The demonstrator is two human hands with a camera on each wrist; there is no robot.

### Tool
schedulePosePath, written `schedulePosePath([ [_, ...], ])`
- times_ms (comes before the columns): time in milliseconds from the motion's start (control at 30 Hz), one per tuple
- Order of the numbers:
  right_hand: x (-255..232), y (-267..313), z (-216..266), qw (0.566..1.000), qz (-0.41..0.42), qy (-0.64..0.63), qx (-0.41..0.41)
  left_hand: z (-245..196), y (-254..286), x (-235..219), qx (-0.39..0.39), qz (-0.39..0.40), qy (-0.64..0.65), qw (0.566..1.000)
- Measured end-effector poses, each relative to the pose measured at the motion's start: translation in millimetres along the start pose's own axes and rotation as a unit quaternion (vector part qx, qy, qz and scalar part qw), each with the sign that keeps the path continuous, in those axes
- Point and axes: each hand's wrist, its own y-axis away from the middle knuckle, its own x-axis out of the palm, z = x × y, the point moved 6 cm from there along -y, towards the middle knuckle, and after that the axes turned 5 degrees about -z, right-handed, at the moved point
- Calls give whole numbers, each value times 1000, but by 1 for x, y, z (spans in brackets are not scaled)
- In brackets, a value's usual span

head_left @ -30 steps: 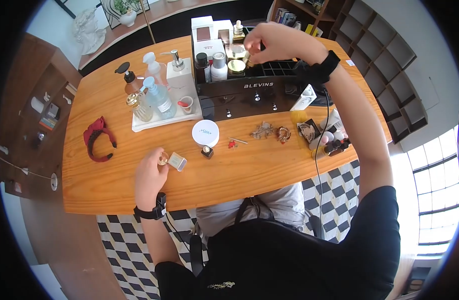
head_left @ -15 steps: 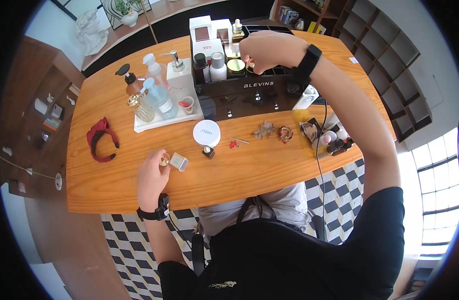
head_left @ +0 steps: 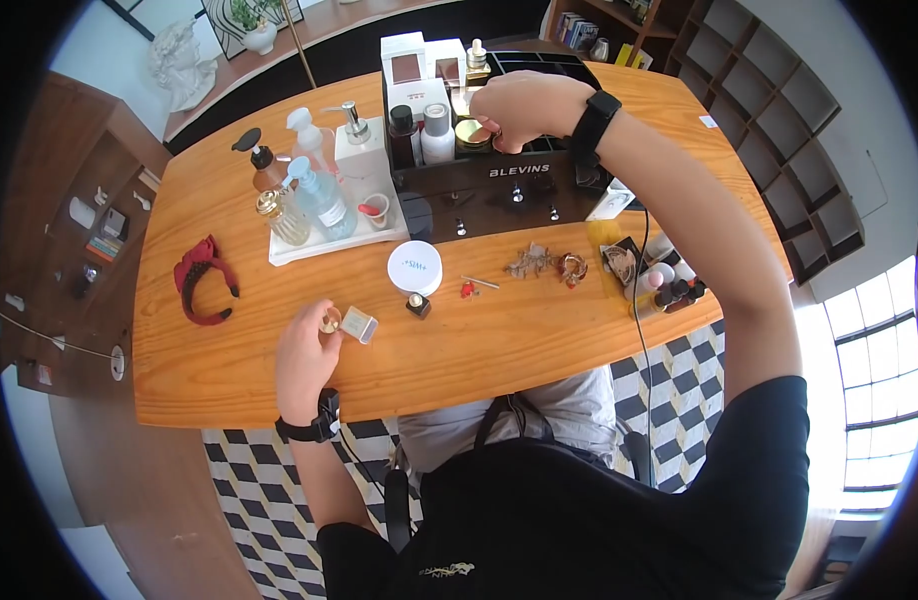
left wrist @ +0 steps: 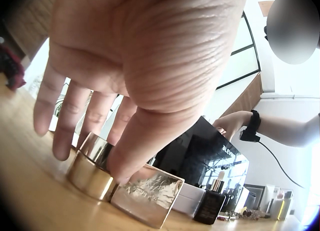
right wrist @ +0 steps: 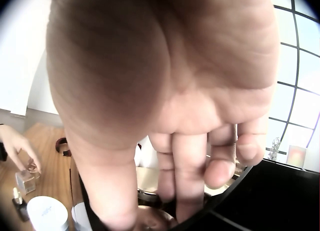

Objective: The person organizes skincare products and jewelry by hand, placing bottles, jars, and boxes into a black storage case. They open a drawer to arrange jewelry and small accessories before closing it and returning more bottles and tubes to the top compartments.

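On the left part of the table, my left hand point(head_left: 307, 362) has thumb and fingers around a gold jar point(left wrist: 91, 177), which stands upright. Touching or very near it is a clear square-faced box point(head_left: 359, 324) with a shiny metallic face. My right hand point(head_left: 524, 110) reaches down into the black organizer point(head_left: 499, 205), thumb and fingertips around a round gold item point(right wrist: 152, 217), mostly hidden by the hand. Just left of these fingers sits a gold-lidded jar point(head_left: 471, 133). A small dark dropper bottle point(left wrist: 210, 203) stands right of the box.
Pump bottles stand on a white tray point(head_left: 279, 254). A red headband point(head_left: 193, 290) lies far left. A round white container point(head_left: 415, 268), hair clips point(head_left: 531, 260) and several small bottles point(head_left: 669, 290) sit before or beside the organizer. A cable point(head_left: 647, 330) hangs from my right wrist.
My right hand has moved down and toward the front of the organizer, its fingers now lower in the compartments. My left hand has stayed at the gold jar.
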Motion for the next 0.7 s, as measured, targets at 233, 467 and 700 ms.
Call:
schedulePosePath([
  [233, -7, 10, -6, 997, -36, -65, -16, -3, 0, -2, -3, 5, 6, 1000],
  [467, -39, 70, 83, 965, -176, -186, -63, 12, 4, 5, -28, 11, 7, 1000],
  [700, 77, 47, 195, 973, -114, -149, -134, 4, 2, 4, -21, 19, -12, 1000],
])
